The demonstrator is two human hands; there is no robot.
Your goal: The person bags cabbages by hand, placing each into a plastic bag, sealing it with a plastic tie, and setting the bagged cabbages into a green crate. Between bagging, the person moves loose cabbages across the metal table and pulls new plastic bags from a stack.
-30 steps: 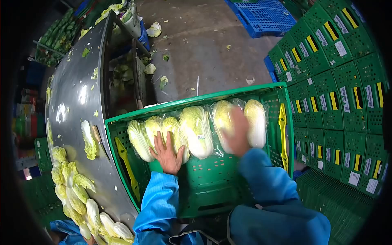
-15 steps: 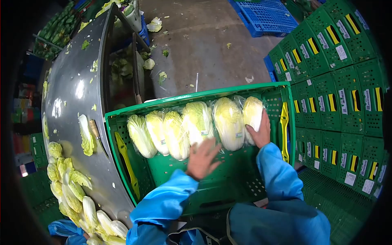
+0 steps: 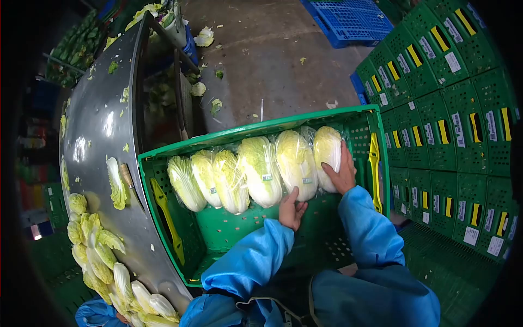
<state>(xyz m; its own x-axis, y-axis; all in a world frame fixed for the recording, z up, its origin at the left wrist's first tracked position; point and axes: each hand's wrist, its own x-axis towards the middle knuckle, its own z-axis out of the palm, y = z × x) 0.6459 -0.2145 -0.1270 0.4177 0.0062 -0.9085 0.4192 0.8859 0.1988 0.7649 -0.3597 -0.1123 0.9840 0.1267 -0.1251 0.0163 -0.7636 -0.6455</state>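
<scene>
A row of several plastic-wrapped napa cabbages [image 3: 259, 171] lies along the far side of a green crate [image 3: 229, 229]. At the right end of that row, my right hand [image 3: 343, 171] is wrapped round the last napa cabbage [image 3: 327, 147], thumb on its near left side and fingers down its right side. My left hand [image 3: 292, 210] is at the white base of the neighbouring napa cabbage [image 3: 297, 163], thumb up and fingers apart, loosely curved. Small labels show on some wrappers. The undersides of the cabbages are hidden.
Yellow handles [image 3: 374, 171] sit at both crate ends. A steel table [image 3: 103, 141] on the left holds a knife [image 3: 128, 177], loose leaves and piled cabbages [image 3: 98, 250]. Stacked green crates [image 3: 452, 131] stand right; a blue pallet [image 3: 348, 22] lies beyond. A blue sleeve shows bottom left.
My left hand has moved right and down to the base of the fifth cabbage. The two rightmost cabbages have shifted slightly left, with my right hand still on the last one.
</scene>
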